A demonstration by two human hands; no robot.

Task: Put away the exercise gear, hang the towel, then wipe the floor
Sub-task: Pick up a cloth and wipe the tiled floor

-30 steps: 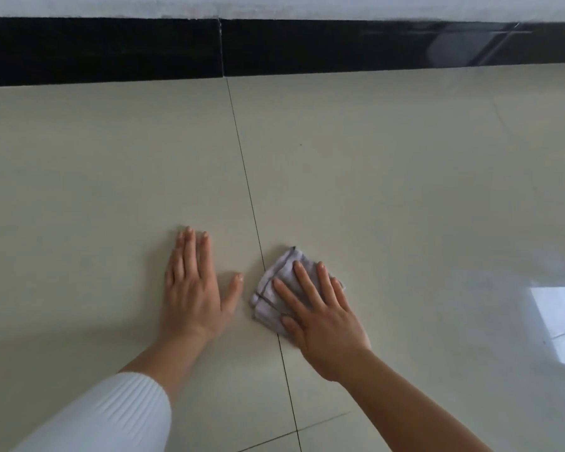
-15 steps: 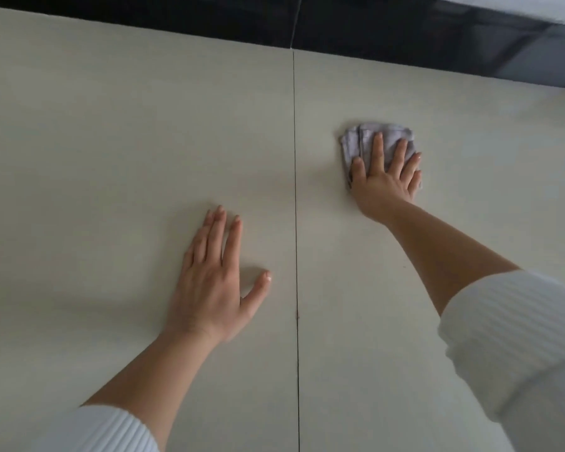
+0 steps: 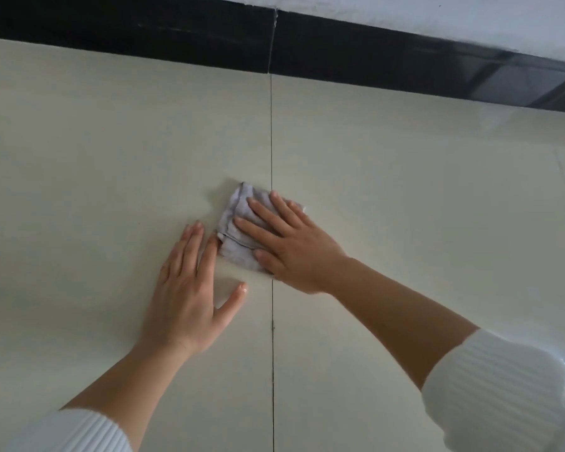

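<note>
- Since half a second ago, right hand (image 3: 294, 246) has swept the cloth (image 3: 238, 223) back beside flat, empty left hand (image 3: 190, 288).
- Soft, light, folded; straight fingers pin it to the floor (image 3: 405, 190), best pressed centrally.

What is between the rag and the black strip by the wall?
Just bare floor, with one thin tile line running through it, seen in the head view.

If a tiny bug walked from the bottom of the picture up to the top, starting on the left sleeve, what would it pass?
white sleeve → left hand → grey cloth → bare floor tile → black skirting → white wall. The right hand lies on the cloth, so it is left out.
</note>
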